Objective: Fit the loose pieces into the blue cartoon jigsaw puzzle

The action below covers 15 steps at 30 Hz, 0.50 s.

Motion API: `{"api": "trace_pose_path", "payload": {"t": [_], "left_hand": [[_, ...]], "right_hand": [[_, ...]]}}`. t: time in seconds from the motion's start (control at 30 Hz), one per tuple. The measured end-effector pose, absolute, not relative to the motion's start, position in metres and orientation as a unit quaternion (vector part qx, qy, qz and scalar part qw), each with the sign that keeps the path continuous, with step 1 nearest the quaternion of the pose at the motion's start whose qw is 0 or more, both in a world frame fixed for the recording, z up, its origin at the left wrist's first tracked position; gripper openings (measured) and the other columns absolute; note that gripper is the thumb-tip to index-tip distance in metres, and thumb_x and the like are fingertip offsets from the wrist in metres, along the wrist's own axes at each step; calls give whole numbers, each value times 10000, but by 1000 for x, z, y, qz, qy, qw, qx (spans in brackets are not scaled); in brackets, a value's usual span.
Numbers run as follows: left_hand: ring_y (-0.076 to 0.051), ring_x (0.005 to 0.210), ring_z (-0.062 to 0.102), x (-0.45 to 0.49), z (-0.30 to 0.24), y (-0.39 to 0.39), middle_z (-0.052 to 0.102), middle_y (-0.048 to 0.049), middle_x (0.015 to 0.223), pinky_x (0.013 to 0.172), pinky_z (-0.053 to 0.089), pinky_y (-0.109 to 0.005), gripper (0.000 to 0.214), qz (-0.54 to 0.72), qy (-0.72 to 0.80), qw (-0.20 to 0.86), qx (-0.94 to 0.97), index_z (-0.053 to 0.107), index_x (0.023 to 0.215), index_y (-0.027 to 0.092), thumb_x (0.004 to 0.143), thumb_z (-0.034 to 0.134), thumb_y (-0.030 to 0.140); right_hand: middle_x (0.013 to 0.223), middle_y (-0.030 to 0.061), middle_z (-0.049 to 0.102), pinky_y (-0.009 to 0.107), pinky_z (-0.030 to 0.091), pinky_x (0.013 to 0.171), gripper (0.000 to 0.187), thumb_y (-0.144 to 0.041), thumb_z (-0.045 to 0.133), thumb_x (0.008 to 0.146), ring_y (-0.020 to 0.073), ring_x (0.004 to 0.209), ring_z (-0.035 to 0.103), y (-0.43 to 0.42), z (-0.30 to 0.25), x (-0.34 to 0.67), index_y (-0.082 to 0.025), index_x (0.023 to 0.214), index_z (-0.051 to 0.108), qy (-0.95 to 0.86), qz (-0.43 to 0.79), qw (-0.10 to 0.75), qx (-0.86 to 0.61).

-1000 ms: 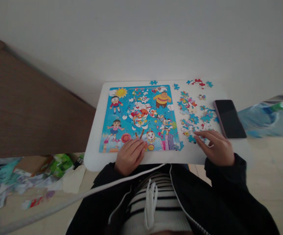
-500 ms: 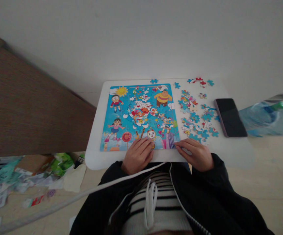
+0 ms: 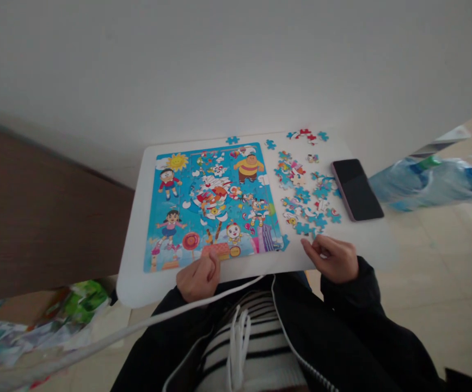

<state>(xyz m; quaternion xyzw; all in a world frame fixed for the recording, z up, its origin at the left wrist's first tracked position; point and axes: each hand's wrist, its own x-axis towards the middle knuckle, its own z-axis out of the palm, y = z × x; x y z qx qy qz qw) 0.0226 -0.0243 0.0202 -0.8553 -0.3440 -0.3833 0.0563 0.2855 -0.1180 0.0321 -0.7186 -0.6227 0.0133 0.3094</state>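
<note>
A cartoon jigsaw puzzle (image 3: 203,226) lies in its blue-edged tray, with loose pieces heaped over its middle. My left hand (image 3: 200,276) is closed in a loose fist at the tray's lower edge; nothing shows in it. To the right of the tray, my right hand (image 3: 333,257) hovers low over the table with its thumb held out and fingers half curled, holding nothing I can see. A blue puzzle piece (image 3: 286,242) sticks out at the tray's lower right corner. Several loose pieces (image 3: 302,194) are spread between the tray and the phone.
A dark-screened phone (image 3: 357,189) lies at the right of the white table (image 3: 132,261). Large clear water bottles (image 3: 435,185) stand on the floor to the right. A brown wooden panel (image 3: 48,212) rises at left, above bags and wrappers (image 3: 84,299). A white cord (image 3: 170,316) crosses my lap.
My right hand has drawn back right from the tray's lower right corner, where a blue piece now shows. My left hand has slid down off the picture and curled up. The view has shifted.
</note>
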Motion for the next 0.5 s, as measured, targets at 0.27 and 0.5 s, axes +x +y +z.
{"api": "trace_pose_path", "payload": {"t": [0.27, 0.5], "left_hand": [[-68, 370, 223, 28, 17, -30, 266, 81, 398, 399, 211, -259, 486, -347, -431, 46, -832, 244, 457, 197, 778, 594, 93], [-72, 372, 238, 24, 19, -26, 279, 74, 395, 403, 201, -261, 437, -347, -424, -39, -836, 305, 451, 198, 797, 538, 66]], "right_hand": [[416, -64, 226, 201, 291, 419, 444, -249, 477, 800, 60, 381, 235, -120, 35, 305, -209, 493, 159, -518, -46, 311, -795], [426, -56, 240, 210, 291, 425, 347, -167, 443, 722, 70, 392, 234, -118, 32, 328, -214, 499, 182, -551, -76, 278, -783]]}}
